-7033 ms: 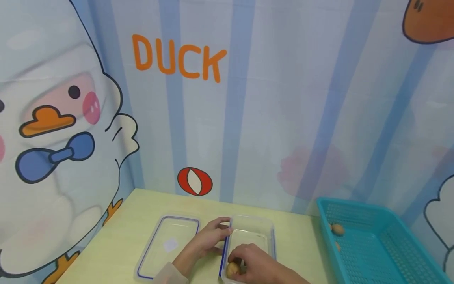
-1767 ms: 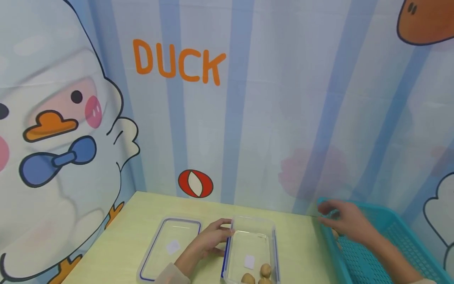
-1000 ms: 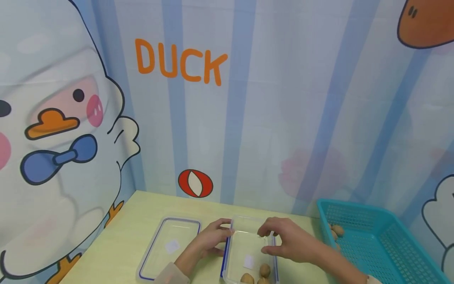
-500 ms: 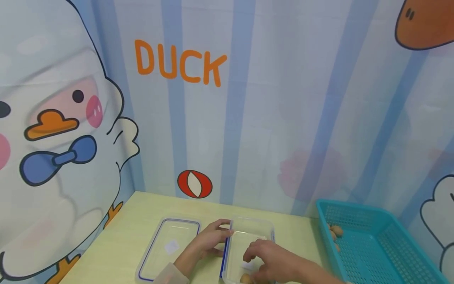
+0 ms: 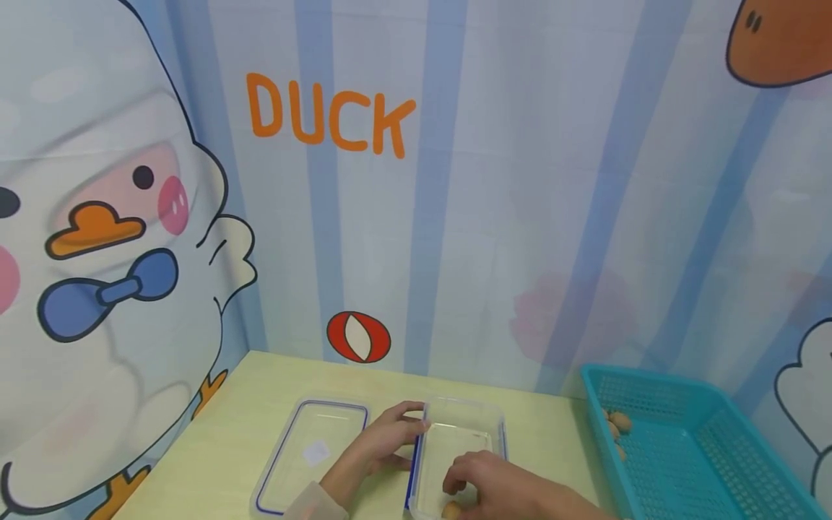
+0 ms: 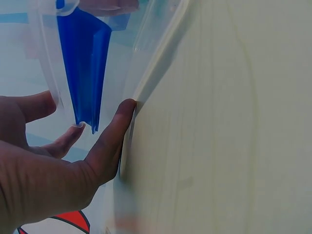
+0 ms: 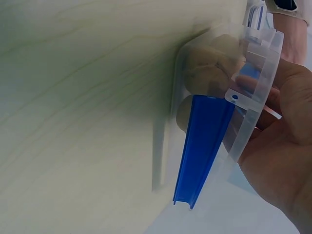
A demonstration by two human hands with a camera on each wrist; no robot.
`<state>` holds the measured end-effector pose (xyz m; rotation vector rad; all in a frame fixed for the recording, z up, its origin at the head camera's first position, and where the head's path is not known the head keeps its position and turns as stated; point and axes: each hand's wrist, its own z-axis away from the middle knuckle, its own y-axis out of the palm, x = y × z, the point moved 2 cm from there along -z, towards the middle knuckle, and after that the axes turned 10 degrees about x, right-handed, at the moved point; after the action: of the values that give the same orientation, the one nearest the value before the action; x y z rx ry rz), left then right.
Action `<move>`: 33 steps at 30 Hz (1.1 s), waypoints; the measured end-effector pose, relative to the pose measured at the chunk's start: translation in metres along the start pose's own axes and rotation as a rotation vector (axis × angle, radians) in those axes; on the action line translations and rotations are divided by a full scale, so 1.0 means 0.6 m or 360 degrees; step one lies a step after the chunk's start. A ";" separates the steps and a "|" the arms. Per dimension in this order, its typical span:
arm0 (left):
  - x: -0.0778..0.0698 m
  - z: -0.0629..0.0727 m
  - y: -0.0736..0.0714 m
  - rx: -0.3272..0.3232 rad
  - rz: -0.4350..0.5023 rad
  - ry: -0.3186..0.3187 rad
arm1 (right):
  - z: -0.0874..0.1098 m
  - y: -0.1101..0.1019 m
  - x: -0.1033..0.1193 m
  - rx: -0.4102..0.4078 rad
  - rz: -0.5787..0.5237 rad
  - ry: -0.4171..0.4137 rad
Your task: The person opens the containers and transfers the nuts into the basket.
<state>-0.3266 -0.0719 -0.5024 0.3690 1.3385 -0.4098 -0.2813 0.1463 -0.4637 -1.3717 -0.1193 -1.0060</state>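
Note:
A clear plastic food container (image 5: 463,412) with blue side clasps stands on the table, lid off. My left hand (image 5: 390,433) holds its left wall; in the left wrist view fingers reach around the hanging blue clasp (image 6: 85,68). My right hand (image 5: 497,484) is down inside the near end, fingers bent around a brown walnut (image 5: 451,510). Through the cloudy wall in the right wrist view, several walnuts (image 7: 207,73) show bunched beside the right fingers. The fingertips are partly hidden by the hand and wall.
The clear lid (image 5: 315,451) with a blue seal lies flat left of the container, partly under the left forearm. A turquoise basket (image 5: 715,448) stands at the right with several walnuts (image 5: 620,422) against its left side. A printed duck curtain (image 5: 507,217) backs the table.
My right hand has come from the basket, over the container's right wall and down onto the walnuts inside. Compared with the oldest frame, the basket shows more walnuts. My left hand has stayed put.

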 end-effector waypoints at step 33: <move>0.002 -0.003 -0.003 -0.0043 -0.0018 -0.0034 | -0.013 0.009 -0.028 0.0073 -0.0218 -0.0105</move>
<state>-0.3291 -0.0727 -0.5039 0.3341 1.3244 -0.4039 -0.2920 0.1478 -0.4801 -1.3692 -0.2874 -1.0656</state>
